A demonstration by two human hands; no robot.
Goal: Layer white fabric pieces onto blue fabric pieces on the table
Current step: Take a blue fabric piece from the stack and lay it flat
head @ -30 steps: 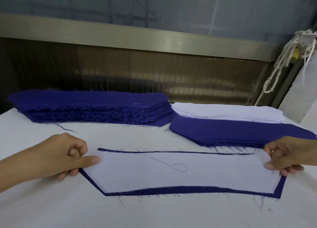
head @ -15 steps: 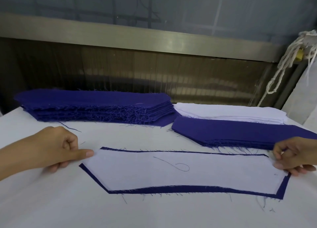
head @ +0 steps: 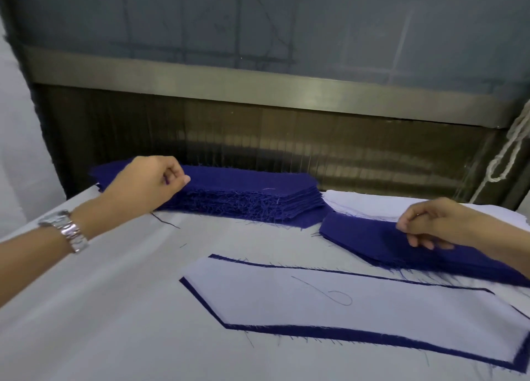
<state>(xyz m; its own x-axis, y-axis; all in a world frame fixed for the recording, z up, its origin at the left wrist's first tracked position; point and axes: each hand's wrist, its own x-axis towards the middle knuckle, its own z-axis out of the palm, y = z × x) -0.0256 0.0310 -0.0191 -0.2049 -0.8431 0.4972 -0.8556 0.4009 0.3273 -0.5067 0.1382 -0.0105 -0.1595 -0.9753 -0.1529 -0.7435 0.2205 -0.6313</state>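
A white fabric piece (head: pixel 358 309) lies flat on a blue fabric piece (head: pixel 315 331) on the near right of the tabletop (head: pixel 114 309), with the blue showing as a narrow border round it. A loose dark thread (head: pixel 335 294) curls on the white. Just beyond it, on the right, sits a low blue stack (head: pixel 372 237). The right hand (head: pixel 430 223) pinches its top layer with curled fingers. A white stack (head: pixel 358 201) lies behind that. Far left stands a tall blue stack (head: pixel 252 191). The left hand (head: pixel 149 182), a metal wristwatch (head: pixel 66 230) on its wrist, pinches the stack's upper left edge between thumb and forefinger. A pale cord (head: pixel 510 151) hangs far right.
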